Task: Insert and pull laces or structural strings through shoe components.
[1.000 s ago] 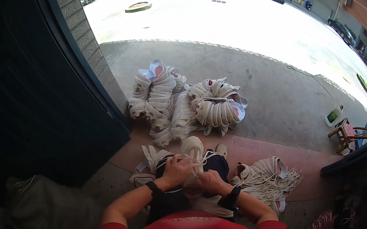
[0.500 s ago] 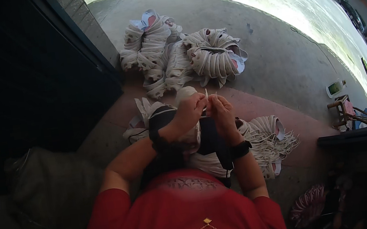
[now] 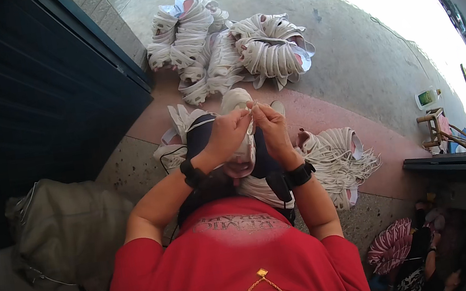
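A white shoe upper with a pinkish lining sits on my lap, its toe pointing away from me. Above it my left hand and my right hand meet at the fingertips, each closed in a pinch. Between them is a thin white shoelace, partly hidden by the fingers. To the right of my legs lies a bundle of white shoe uppers with many loose laces. More white uppers show beside my left knee.
Stacked bundles of white shoe uppers rest on the floor ahead. A dark ribbed door stands left, above a greenish-grey sack. At right are a small stool, a plastic jug, and, lower, another person's arm beside pink uppers.
My fingertips have come together slightly lower and to the left; the upright lace tips seen before no longer stick up. The view has tilted and brightened, showing more of the other person.
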The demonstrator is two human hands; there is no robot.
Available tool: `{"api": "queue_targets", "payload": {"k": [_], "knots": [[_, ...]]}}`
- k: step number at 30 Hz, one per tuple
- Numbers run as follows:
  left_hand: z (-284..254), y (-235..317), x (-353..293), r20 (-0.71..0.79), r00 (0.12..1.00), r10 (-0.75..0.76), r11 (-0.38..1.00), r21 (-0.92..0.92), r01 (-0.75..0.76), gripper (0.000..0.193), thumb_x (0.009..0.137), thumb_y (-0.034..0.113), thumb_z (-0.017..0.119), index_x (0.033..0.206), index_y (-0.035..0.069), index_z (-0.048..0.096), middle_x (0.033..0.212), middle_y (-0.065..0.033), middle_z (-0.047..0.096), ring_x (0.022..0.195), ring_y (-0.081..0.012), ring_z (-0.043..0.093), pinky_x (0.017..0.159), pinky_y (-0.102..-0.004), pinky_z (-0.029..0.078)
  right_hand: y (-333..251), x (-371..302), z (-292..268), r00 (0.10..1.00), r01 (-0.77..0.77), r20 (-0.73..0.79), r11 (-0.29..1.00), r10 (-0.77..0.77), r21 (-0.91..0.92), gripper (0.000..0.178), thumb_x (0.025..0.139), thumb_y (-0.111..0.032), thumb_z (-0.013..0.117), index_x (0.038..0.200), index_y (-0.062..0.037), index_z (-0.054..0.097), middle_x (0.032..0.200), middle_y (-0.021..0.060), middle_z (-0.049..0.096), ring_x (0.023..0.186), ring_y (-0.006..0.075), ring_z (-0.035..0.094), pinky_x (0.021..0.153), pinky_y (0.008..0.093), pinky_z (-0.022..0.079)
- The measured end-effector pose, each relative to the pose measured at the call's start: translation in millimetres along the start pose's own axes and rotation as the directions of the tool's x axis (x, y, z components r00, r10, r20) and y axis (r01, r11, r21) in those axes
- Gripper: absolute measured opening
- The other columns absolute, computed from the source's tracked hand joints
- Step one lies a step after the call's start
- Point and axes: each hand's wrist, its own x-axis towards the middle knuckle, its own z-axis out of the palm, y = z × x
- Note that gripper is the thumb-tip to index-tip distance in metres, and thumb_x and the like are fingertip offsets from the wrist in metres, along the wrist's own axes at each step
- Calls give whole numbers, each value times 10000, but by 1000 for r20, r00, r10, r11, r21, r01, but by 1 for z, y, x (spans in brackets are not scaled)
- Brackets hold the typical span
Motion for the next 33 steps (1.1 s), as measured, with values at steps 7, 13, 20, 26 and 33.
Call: {"api": "queue_targets", "payload": {"k": [7,13,20,26,33], "knots": [[-11,-19,22,153,988,-39,996,-70,50,265,1009,183,576,1137,-19,690,910,-149,708,844,-140,656,774,-302,516,6,3,-6,983,178,-36,979,-182,-103,233,991,-149,631,1108,36,711,1083,76,668,1005,120,589,898,265,452],[-23,-117,61,356,934,-5,874,455,-169,263,861,231,701,1050,49,727,981,-178,694,991,-341,634,900,-427,490,-22,-3,-12,996,79,55,994,-76,-69,240,1021,-174,594,1088,29,703,961,61,732,919,103,647,858,255,488],[-6,-106,73,573,816,-81,759,566,-322,207,798,247,745,921,81,730,991,-158,674,1022,-376,591,899,-450,483,-28,-3,-23,990,75,131,989,-58,-128,264,1032,-203,592,1126,26,684,872,58,723,807,97,648,772,246,507],[6,-131,56,499,864,69,753,542,-373,94,774,137,719,811,65,671,936,-133,646,957,-353,567,852,-461,472,-30,-5,-13,977,124,193,974,-86,-191,273,1034,-203,597,1133,38,676,820,54,701,786,89,632,739,244,504],[-4,-88,77,660,751,-32,792,475,-383,170,836,177,665,891,17,645,978,-197,683,943,-377,640,837,-448,506,-117,-14,-20,942,335,62,939,-330,-79,240,1023,-165,596,1096,46,683,782,59,689,728,112,642,816,289,512]]}}
